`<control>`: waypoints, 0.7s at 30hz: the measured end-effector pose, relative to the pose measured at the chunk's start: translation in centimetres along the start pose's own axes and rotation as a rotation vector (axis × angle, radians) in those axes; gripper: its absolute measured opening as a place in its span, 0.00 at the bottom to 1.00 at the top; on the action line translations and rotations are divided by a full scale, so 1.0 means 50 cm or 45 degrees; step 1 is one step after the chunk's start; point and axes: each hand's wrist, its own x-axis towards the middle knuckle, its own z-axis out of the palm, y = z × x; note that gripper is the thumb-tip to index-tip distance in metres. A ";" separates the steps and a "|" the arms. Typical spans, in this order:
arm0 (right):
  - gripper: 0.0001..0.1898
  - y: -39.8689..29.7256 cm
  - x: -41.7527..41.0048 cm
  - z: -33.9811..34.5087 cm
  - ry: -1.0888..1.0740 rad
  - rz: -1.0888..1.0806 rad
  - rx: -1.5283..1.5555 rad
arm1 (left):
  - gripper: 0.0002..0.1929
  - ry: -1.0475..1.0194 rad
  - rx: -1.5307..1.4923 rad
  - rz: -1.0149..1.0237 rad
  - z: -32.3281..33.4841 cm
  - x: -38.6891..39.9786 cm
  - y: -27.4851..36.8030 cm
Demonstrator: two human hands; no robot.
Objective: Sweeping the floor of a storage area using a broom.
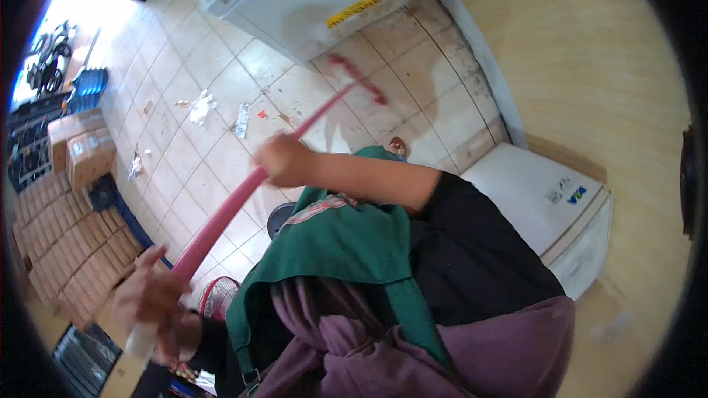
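A long-handled broom with a pink handle (221, 215) slants across the view. Its narrow red head (359, 78) rests on the tiled floor near a white appliance. My right hand (285, 160) is closed around the middle of the handle, and the arm reaches over a green apron (337, 237). At the handle's upper end, my left hand (155, 309) is blurred, with some fingers raised, and the handle's pale end shows beside it. How firmly that hand grips cannot be told. Crumpled plastic (202, 108), a clear strip (242, 120) and a red scrap (262, 114) lie on the tiles.
A white appliance (310, 5) with a yellow sticker stands ahead. Another white appliance (536, 199) is at the right, by a pale wall (586, 66). Cardboard boxes (91, 155), blue water bottles (88, 88) and stacked brown packages (77, 243) line the left. A red fan (218, 296) stands low left.
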 end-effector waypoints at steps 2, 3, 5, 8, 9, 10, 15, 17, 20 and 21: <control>0.08 0.090 -0.070 -0.057 0.142 -0.018 -0.114 | 0.14 0.170 -0.169 -0.130 0.047 -0.010 -0.078; 0.08 0.143 -0.111 -0.096 0.203 0.024 -0.229 | 0.12 0.225 -0.256 -0.274 0.086 -0.012 -0.122; 0.07 0.247 -0.180 -0.175 0.183 0.125 -0.313 | 0.11 0.161 -0.539 -0.591 0.182 0.007 -0.213; 0.06 0.369 -0.220 -0.245 -0.061 0.422 -0.604 | 0.09 -0.005 -0.588 -0.659 0.325 0.074 -0.309; 0.06 0.397 -0.217 -0.253 -0.126 0.487 -0.612 | 0.09 -0.119 -0.639 -0.718 0.337 0.092 -0.329; 0.07 0.416 -0.201 -0.246 -0.079 0.386 -0.549 | 0.10 -0.122 -0.577 -0.714 0.338 0.106 -0.344; 0.06 0.391 -0.033 -0.164 -0.207 0.316 -0.298 | 0.07 0.458 -0.569 -0.632 0.203 0.115 -0.329; 0.04 0.335 0.033 -0.139 -0.336 0.338 -0.239 | 0.10 0.626 -0.523 -0.784 0.149 0.099 -0.282; 0.06 0.263 0.100 -0.106 -0.379 0.107 -0.009 | 0.18 0.817 -0.319 -0.737 0.106 0.085 -0.215; 0.06 0.248 0.114 -0.096 -0.465 0.088 -0.048 | 0.20 0.937 -0.221 -0.759 0.102 0.084 -0.192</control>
